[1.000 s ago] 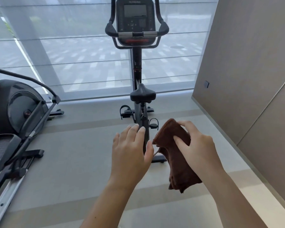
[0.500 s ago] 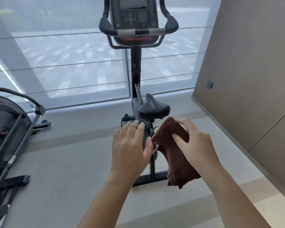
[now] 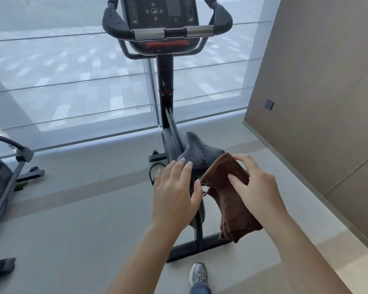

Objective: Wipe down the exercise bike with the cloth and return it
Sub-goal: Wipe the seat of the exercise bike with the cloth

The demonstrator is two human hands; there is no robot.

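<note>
- Since a second ago the bike (image 3: 165,85) has come much closer in view: its console now fills the top edge, the saddle sits right at the hands, and the machine at the left has slid mostly out of frame.
- The cloth (image 3: 229,200), brown and folded, is held in the air just behind the saddle (image 3: 197,152), its upper corner overlapping the saddle's rear edge in view; I cannot tell whether it touches.
- The right hand (image 3: 256,187) pinches the cloth near its top, thumb on the near face and fingers curled over the upper edge; the rest of the cloth hangs down below the wrist.
- The left hand (image 3: 174,192) holds nothing: fingers together and stretched forward, palm down, thumb (image 3: 198,190) close beside the cloth's left edge. Its fingertips lie over the saddle's left rear in view; contact is unclear.
- Below the hands the seat post runs down to the rear foot bar (image 3: 185,250) on the floor (image 3: 77,219).
- The console (image 3: 160,12) carries button clusters, with handlebars (image 3: 115,22) curving up on both sides and two silver grips under it.
- A grey shoe (image 3: 198,274) stands just behind the foot bar.
- The other machine (image 3: 2,177) is at the left edge, well apart from the bike.
- A window with a translucent blind (image 3: 62,71) lies behind; a brown wall (image 3: 327,81) stands to the right.
</note>
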